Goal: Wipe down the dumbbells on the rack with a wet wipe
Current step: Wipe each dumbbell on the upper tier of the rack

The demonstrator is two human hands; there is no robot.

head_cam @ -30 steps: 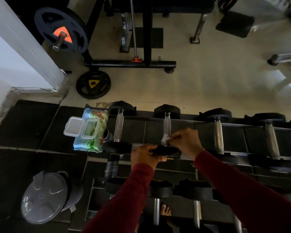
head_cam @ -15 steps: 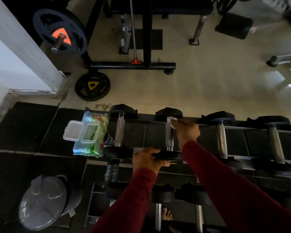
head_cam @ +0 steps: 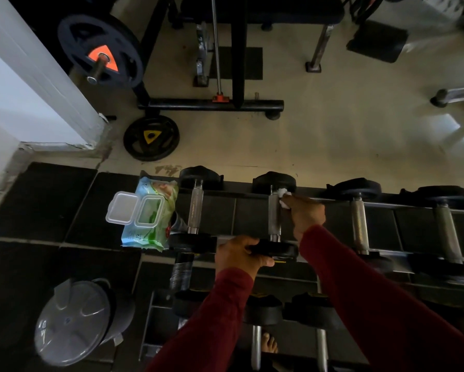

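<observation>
Several black dumbbells with chrome handles lie across the top tier of the rack (head_cam: 319, 201). My left hand (head_cam: 239, 255) grips the near head of the second dumbbell (head_cam: 274, 218). My right hand (head_cam: 304, 214) presses a crumpled white wet wipe (head_cam: 283, 194) against the far end of that dumbbell's handle, next to its far head. Both sleeves are dark red. To the left lies another dumbbell (head_cam: 194, 210), and beside it, at the rack's left end, the green wet wipe pack (head_cam: 150, 213) rests with its clear lid flipped open.
More dumbbells (head_cam: 359, 224) sit to the right and on the lower tier (head_cam: 263, 310). A grey lidded bin (head_cam: 75, 320) stands on the black floor mats at lower left. Weight plates (head_cam: 151, 137), a bench frame (head_cam: 212, 104) and a white wall corner lie beyond. A bare foot (head_cam: 269, 343) shows below.
My right hand slid the wipe along the handle from its near end to its far end. My left hand kept its grip on the near head.
</observation>
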